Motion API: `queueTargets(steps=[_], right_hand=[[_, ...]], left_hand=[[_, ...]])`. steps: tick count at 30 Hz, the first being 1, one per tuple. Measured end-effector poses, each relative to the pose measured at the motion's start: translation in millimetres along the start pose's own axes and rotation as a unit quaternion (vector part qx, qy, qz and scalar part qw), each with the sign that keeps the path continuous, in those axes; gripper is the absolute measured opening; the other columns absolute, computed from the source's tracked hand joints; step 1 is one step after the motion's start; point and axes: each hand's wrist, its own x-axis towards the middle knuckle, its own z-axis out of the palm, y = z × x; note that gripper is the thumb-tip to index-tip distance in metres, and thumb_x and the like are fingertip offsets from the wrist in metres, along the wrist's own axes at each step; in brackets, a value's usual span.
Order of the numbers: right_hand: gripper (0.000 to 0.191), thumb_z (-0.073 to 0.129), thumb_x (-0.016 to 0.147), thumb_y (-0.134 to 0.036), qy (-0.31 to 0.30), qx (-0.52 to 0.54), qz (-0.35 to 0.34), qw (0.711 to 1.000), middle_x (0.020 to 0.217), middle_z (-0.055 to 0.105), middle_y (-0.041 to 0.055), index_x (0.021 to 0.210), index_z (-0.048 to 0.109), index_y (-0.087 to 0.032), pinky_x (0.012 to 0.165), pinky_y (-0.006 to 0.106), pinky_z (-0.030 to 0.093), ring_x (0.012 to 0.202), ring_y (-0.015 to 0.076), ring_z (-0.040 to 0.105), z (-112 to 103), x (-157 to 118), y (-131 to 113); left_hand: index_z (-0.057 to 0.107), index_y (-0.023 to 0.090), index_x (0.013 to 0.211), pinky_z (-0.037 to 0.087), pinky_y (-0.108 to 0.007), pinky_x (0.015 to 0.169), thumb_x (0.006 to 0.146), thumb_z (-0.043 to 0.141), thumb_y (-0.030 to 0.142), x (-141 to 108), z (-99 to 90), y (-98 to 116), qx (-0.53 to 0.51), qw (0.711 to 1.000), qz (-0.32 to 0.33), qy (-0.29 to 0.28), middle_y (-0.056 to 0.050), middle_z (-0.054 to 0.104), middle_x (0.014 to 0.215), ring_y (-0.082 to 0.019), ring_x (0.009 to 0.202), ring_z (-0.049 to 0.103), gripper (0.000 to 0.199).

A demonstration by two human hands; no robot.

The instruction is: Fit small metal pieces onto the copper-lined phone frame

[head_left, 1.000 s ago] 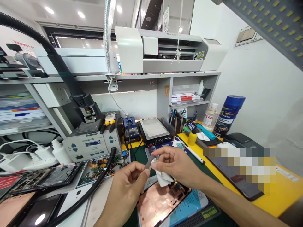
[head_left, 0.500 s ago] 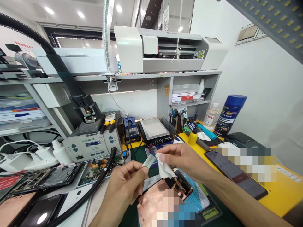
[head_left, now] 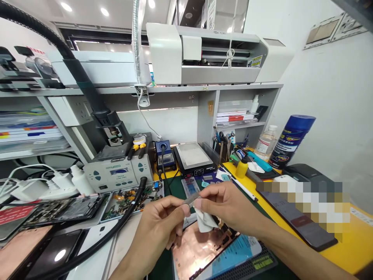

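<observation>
Between the thumb and fingers of my left hand (head_left: 163, 229) is one end of a small flat grey strip (head_left: 191, 200). My right hand (head_left: 230, 204) pinches a crumpled white tissue (head_left: 205, 221), whose upper edge touches the strip's other end. Both hands are close together, raised over a copper-coloured sheet (head_left: 198, 247) on the work surface. That sheet lies over a blue and white packet (head_left: 241, 251). Dark parts with a flex piece sit at the sheet's upper right edge, partly hidden by my right hand and the tissue.
A tray of small circuit parts (head_left: 119, 206) and a black hose (head_left: 125, 217) are at the left. Behind the hands stands a flat heating plate (head_left: 194, 155). At the right are a yellow bottle (head_left: 241, 170), a blue spray can (head_left: 291, 142) and a phone (head_left: 303, 217).
My right hand and the tissue have come to the strip, which was apart from them before. The view has shifted slightly, and more of the copper-coloured sheet shows.
</observation>
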Motion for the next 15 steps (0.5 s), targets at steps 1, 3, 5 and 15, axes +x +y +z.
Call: queueTargets(steps=[1,3,5,15], right_hand=[[0.023,0.074,0.080,-0.034,-0.004,-0.003,0.001,1.000,0.061,0.061,0.0010,0.076,0.071,-0.012,0.052,0.024,0.035,0.055,0.0121,0.050,0.1,-0.6,-0.8],[0.024,0.069,0.084,-0.035,-0.012,-0.011,-0.001,1.000,0.063,0.064,0.0028,0.076,0.070,-0.012,0.053,0.025,0.037,0.056,0.0137,0.053,0.6,-1.9,-2.0],[0.026,0.064,0.088,-0.035,-0.016,-0.020,-0.008,1.000,0.064,0.065,0.0035,0.075,0.068,-0.013,0.053,0.025,0.038,0.057,0.0144,0.055,1.3,-2.8,-2.2],[0.020,0.070,0.082,-0.030,0.022,-0.043,-0.013,0.999,0.061,0.062,0.0011,0.074,0.070,-0.012,0.052,0.023,0.037,0.056,0.0122,0.051,-2.3,1.4,-1.4]], left_hand=[[0.067,0.016,0.072,0.024,-0.017,0.035,0.082,0.071,0.044,0.1,-0.5,-0.2,-0.005,1.000,-0.004,-0.004,0.004,0.053,0.048,-0.004,0.035,0.037,0.029],[0.067,0.016,0.073,0.024,-0.017,0.035,0.084,0.069,0.044,0.0,-1.3,-0.8,-0.011,1.000,-0.008,-0.011,0.003,0.055,0.049,-0.005,0.035,0.038,0.030],[0.068,0.016,0.075,0.025,-0.017,0.035,0.085,0.066,0.044,0.0,-1.8,-1.5,-0.012,1.000,-0.007,-0.015,0.002,0.056,0.050,-0.005,0.035,0.038,0.030],[0.067,0.017,0.079,0.025,-0.017,0.036,0.080,0.072,0.046,0.9,3.5,-0.8,0.030,0.999,0.014,0.042,0.007,0.046,0.047,-0.005,0.037,0.031,0.029]])
